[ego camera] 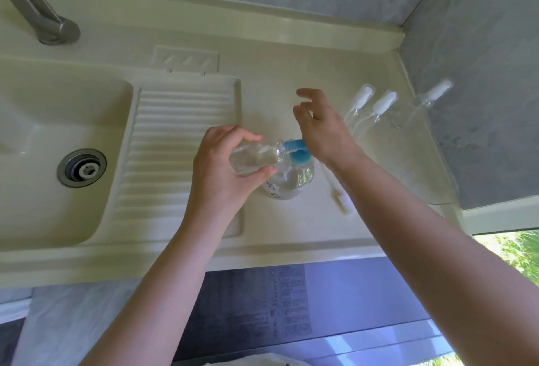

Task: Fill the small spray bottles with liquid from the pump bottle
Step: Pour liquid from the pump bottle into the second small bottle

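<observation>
My left hand (226, 166) grips a small clear spray bottle (255, 157), tilted on its side with its open neck against the blue pump nozzle (294, 145). The clear pump bottle (288, 180) with a blue pump head stands on the counter, partly hidden by that hand. My right hand (319, 123) is over the pump head, heel of the palm near the nozzle and fingers spread apart, holding nothing. Two white spray heads with dip tubes (370, 103) lie to the right; a third (431, 97) lies beyond. Another spray head (339, 196) lies near my right forearm.
A cream sink basin (58, 132) with a metal drain (81, 167) sits left, next to a ribbed drainboard (178, 144). A grey faucet (38, 12) rises at the back left. Grey tiled walls close the back and right. The counter's front edge (262, 260) runs below my arms.
</observation>
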Demonstrator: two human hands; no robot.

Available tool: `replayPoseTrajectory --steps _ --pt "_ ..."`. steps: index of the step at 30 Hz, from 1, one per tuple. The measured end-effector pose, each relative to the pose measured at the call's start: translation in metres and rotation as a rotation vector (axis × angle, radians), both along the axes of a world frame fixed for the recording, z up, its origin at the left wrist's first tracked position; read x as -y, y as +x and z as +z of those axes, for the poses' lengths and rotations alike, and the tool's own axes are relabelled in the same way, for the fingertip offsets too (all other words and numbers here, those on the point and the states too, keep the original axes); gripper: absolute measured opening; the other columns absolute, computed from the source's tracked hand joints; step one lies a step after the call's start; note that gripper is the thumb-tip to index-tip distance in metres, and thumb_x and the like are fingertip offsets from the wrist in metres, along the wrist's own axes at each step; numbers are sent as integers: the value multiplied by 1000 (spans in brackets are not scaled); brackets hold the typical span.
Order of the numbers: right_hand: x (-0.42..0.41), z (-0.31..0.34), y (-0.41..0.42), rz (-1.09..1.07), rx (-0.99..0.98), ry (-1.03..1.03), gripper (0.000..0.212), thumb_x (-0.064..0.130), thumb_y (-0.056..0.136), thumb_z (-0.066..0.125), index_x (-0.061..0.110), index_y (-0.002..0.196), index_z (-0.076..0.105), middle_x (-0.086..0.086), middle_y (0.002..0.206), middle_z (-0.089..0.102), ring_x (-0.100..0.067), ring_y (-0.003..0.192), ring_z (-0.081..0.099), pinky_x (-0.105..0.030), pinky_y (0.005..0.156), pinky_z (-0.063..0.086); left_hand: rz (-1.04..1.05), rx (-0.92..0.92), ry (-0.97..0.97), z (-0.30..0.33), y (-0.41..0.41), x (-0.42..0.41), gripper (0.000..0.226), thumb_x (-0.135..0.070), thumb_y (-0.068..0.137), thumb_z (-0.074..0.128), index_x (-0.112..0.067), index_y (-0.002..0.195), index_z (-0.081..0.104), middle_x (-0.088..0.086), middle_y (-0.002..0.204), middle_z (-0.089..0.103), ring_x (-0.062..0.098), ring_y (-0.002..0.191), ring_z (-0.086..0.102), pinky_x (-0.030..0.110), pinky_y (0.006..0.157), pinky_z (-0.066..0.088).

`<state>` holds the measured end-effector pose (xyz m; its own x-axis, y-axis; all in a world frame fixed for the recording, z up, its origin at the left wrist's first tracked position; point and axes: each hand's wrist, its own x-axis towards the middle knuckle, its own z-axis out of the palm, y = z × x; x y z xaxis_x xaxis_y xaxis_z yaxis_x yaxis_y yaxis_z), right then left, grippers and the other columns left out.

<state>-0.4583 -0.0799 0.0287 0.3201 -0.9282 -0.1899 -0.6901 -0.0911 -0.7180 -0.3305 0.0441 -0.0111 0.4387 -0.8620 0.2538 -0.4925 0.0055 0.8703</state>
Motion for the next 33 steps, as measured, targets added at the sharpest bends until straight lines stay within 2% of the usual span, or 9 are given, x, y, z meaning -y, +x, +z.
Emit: replayPoseTrajectory --steps 4,9,12,14,15,20,25,29,33 --pt "-2 2 3 47 -80 -51 45 17 98 32 30 139 45 -4 138 53 -22 127 49 -44 109 37 -8 -4 1 0 0 -1 46 -20 61 92 -25 100 68 -22 107 53 11 113 55 27 96 45" --pt "-5 -4 2 26 -167 -148 46 16 97 32 29 139 44 -4 130 56 -27 121 51 -48 107 35 -5 23 9 -3 1 1 45 -19 61 91 -24 100 69 -20 105 54 11 112 55 14 95 38" --pt "1 2 0 23 -39 -11 41 21 100 33 28 140 43 -2 112 55 -17 103 52 -32 101 41 -12 28 10 -2 1 1 45 -20 61 92 -24 99 68 -11 108 58 8 110 54 9 94 36" --pt "1 9 2 51 12 16 42 16 101 31 25 140 44 4 96 55 -10 85 51 -15 77 40 -11 17 5 -2 2 0 45 -20 61 92 -24 99 69 -9 109 58 9 110 54 17 96 40" --pt "-1 11 3 75 -3 -2 43 13 101 29 25 140 45 5 99 57 -9 85 52 -15 73 40 -9 9 4 -2 2 0 46 -20 61 92 -23 100 69 -10 109 57 10 111 55 21 97 42" --pt "-8 -1 4 45 -37 -40 53 8 95 24 32 135 49 -3 133 58 -17 118 53 -35 98 45 -5 19 22 -4 1 2 45 -19 61 91 -24 99 69 -23 106 51 10 111 55 16 93 40" --pt "-2 2 -1 14 71 62 43 11 100 30 26 136 49 -11 106 60 -16 89 53 -16 71 41 -12 -7 7 0 1 2 45 -21 61 91 -26 99 68 -10 110 56 9 111 54 30 93 47" --pt "-3 1 3 42 45 42 47 11 100 26 29 137 49 -10 128 60 -17 103 54 -23 81 43 -5 -6 4 -2 0 0 45 -22 62 91 -24 101 68 -21 108 52 12 112 56 36 93 50" --pt "-7 -2 4 34 -52 -82 51 10 95 25 30 136 47 -3 134 57 -20 121 53 -44 103 43 -2 31 15 -4 0 1 45 -21 61 91 -23 100 69 -27 106 48 11 112 55 19 95 43"
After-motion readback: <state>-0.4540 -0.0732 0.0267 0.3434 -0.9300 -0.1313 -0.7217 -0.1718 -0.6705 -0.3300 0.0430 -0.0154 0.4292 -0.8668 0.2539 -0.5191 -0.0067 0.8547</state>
